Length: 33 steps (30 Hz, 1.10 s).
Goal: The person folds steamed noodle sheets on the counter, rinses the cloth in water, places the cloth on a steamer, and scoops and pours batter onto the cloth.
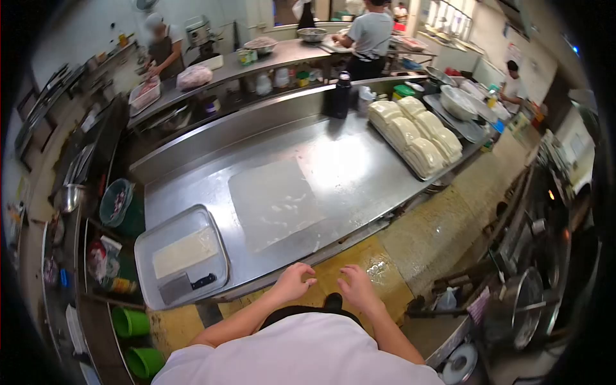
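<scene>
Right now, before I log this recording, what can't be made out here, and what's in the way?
All in the head view:
Palms of the left hand and right hand: mostly hidden by the hands' own backs.
Pale rectangle: detail too fine to tell sheet from coating.
Black bottle's contents: hidden by its dark wall.
Inner sides of the white stacks: hidden by neighbouring stacks.
</scene>
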Each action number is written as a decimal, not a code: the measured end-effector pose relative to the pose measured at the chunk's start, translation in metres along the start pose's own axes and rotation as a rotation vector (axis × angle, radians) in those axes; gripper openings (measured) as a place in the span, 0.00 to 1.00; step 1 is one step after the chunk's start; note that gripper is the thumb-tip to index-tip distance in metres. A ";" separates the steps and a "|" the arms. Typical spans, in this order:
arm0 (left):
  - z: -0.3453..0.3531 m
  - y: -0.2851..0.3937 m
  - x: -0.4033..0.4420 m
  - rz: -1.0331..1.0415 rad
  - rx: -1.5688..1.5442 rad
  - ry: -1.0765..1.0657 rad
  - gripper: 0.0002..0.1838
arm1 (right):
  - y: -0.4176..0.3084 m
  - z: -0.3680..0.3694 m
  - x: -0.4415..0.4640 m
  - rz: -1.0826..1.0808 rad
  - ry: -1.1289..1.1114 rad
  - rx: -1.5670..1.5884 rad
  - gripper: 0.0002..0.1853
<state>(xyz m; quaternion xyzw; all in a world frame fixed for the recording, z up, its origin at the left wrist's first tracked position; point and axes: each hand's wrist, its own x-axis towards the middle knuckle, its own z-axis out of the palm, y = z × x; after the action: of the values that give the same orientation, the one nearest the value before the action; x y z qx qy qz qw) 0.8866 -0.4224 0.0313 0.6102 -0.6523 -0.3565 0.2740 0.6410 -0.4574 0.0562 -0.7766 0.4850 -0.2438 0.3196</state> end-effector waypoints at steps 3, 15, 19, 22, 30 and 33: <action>0.006 0.010 0.014 -0.071 -0.009 0.033 0.15 | 0.015 -0.021 0.039 -0.050 -0.076 0.007 0.18; -0.101 -0.059 0.062 -0.561 0.075 0.376 0.14 | 0.017 -0.012 0.157 -0.097 -0.253 0.015 0.16; -0.165 -0.150 0.110 -0.577 0.111 0.557 0.13 | 0.007 0.014 0.199 -0.077 -0.272 -0.024 0.15; -0.218 -0.184 0.146 -0.527 0.262 0.655 0.14 | -0.012 0.032 0.230 -0.050 -0.283 -0.036 0.16; -0.271 -0.254 0.234 -0.613 0.298 0.748 0.11 | -0.054 0.070 0.305 -0.107 -0.267 -0.111 0.15; -0.274 -0.257 0.239 -0.604 0.261 0.723 0.09 | -0.054 0.077 0.321 -0.116 -0.278 -0.123 0.15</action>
<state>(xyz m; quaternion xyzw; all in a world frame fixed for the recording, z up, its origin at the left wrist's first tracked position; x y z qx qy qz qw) 1.2329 -0.6953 -0.0292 0.8862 -0.3481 -0.1006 0.2886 0.8585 -0.7115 0.0657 -0.8475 0.4047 -0.1220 0.3210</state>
